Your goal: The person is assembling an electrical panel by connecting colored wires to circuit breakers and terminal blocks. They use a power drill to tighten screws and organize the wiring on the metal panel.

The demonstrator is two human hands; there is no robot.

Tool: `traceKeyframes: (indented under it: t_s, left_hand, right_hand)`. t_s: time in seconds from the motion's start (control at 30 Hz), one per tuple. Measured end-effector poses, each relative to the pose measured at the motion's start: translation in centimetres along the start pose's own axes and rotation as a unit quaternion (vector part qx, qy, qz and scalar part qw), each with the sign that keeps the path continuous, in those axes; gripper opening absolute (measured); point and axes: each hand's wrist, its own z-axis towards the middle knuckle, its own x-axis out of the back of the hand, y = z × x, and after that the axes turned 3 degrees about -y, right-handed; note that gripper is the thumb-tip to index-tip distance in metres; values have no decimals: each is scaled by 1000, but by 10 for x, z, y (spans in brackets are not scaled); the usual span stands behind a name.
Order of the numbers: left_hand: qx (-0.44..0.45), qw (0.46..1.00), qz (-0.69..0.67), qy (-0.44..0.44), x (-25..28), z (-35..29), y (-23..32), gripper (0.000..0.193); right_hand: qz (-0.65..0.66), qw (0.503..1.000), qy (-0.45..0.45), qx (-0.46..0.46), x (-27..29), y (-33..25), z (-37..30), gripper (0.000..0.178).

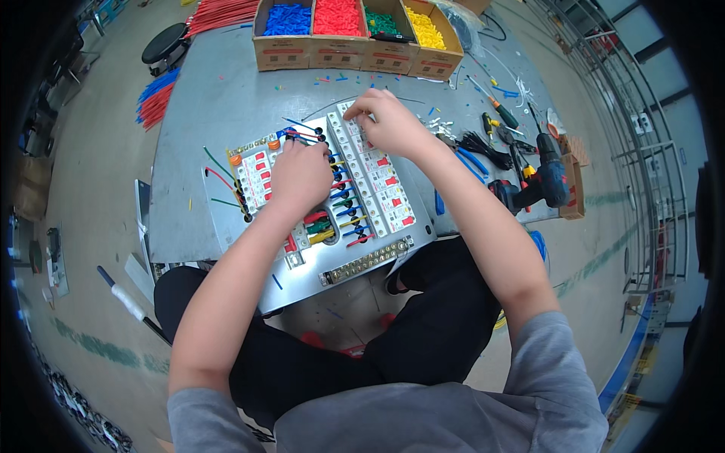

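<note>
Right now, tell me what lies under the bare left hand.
Around the bare left hand, white, red-switched rectangular breakers show at left, thin multicoloured wires at right; whatever it covers is hidden.

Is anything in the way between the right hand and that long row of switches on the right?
Nothing visible. The right hand is at the far end of the long row of switches, with no object between them. The left hand is off to the side, by the short coloured wires.
</note>
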Motion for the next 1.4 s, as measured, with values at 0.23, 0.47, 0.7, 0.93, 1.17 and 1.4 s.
traceKeyframes:
  t_s: [0.23,0.47,0.7,0.93,1.17,1.4]
  left_hand:
    - [123,979,-147,-68,2,6,9,30]
    - [185,936,-249,-164,3,18,-5,37]
    - [235,791,-512,-239,30,36,-29,36]
    - [236,802,-498,-231,28,33,-18,39]
    - [224,821,-460,-253,29,28,-18,43]
    - [84,909,-360,-193,54,2,-14,49]
  right_hand:
    - [0,1000,5,0,-21,0,-15,27]
    - [24,999,-8,21,-14,1,-19,29]
    - [12,998,32,44,-25,9,-21,29]
    - [11,996,45,71,-27,18,-26,29]
    - [15,996,48,76,-27,19,-38,36]
    - [43,998,-4,-49,-1,-5,-81,71]
